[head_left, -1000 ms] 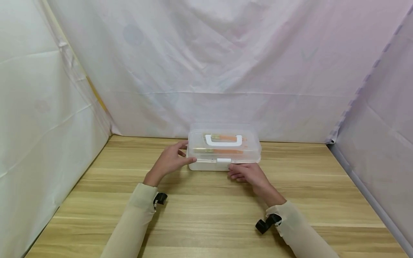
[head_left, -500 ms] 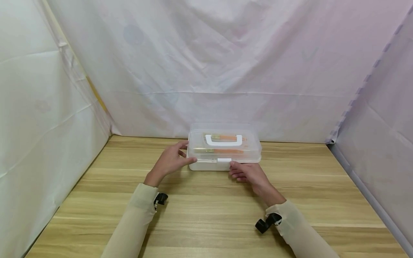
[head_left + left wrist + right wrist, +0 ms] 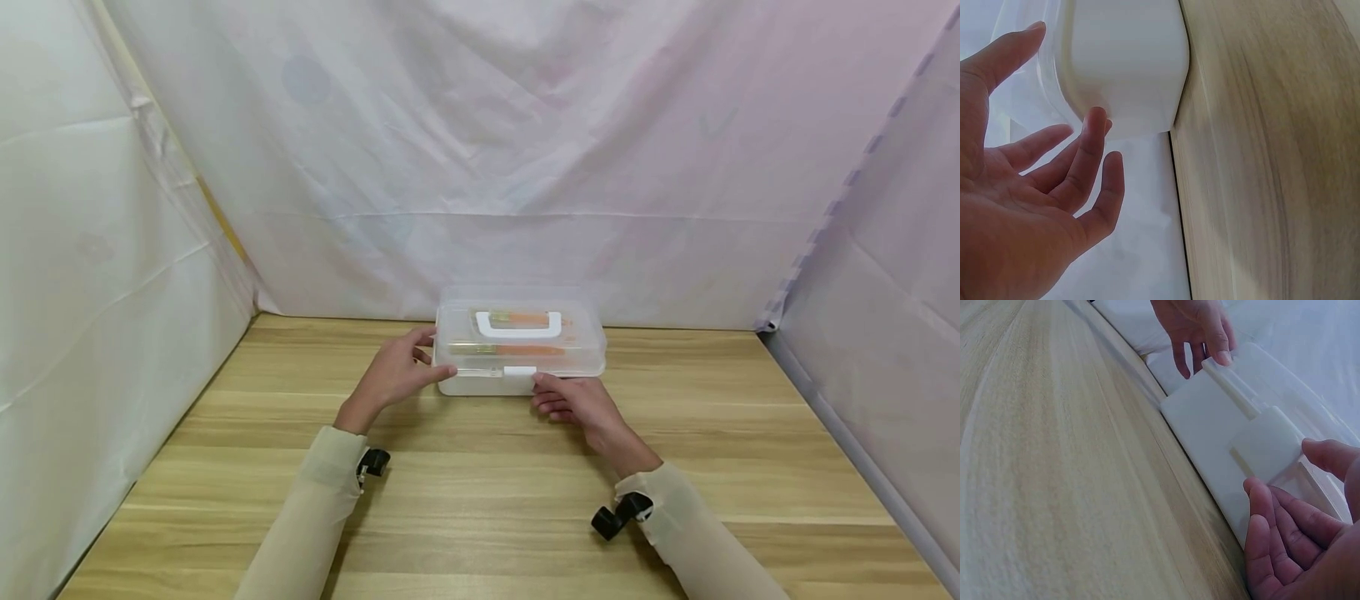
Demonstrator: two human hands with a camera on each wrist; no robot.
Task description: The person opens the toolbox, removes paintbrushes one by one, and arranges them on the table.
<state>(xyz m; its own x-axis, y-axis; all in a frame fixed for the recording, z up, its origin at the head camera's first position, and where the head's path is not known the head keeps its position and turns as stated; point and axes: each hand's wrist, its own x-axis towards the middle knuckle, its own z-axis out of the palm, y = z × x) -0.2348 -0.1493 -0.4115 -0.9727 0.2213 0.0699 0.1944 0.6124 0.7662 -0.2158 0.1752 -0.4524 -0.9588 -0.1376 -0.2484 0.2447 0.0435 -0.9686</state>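
Note:
A white plastic storage box (image 3: 476, 386) with a clear lid (image 3: 585, 354) stands at the back of the table, its lid down. On top lies a white carry handle (image 3: 520, 332). Long orange things (image 3: 528, 351) with yellowish ends show through the plastic; their kind is unclear. My left hand (image 3: 397, 369) holds the box's left front corner, thumb on the lid's front edge, fingers curved at the side. At the front latch (image 3: 1269, 444), my right hand (image 3: 588, 408) has its thumb on the right edge and its index finger beneath, the other fingers curled.
The wooden table (image 3: 465, 517) stretches forward of the box. A white cloth (image 3: 480, 183) hangs just behind it, and more cloth (image 3: 97, 292) hangs at both sides. Black wrist cameras (image 3: 375, 461) sit on the sleeves.
Both hands and the box stay almost where they were. My right thumb has shifted very slightly at the latch's edge since the earliest frame.

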